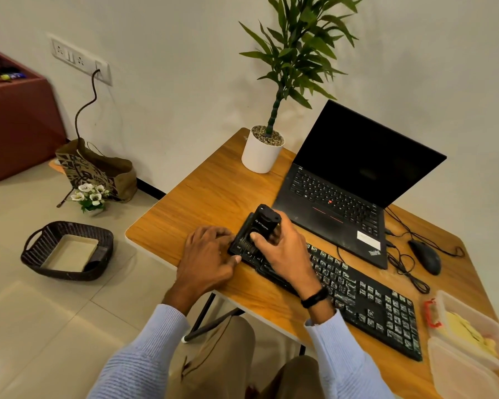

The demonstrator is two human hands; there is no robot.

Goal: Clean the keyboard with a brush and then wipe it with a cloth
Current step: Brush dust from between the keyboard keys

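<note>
While the flat left grip [206, 254] is bracing the keyboard [357, 292], the right grip [285, 254] is clutching the brush [265, 223], probably needing sweeps toward four o'clock.

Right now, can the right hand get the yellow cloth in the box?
Probably yes, once it lets go: the right hand grips the brush at the keyboard's left end. The cloth lies in an open-looking box on that hand's side, and nothing stands between.
</note>
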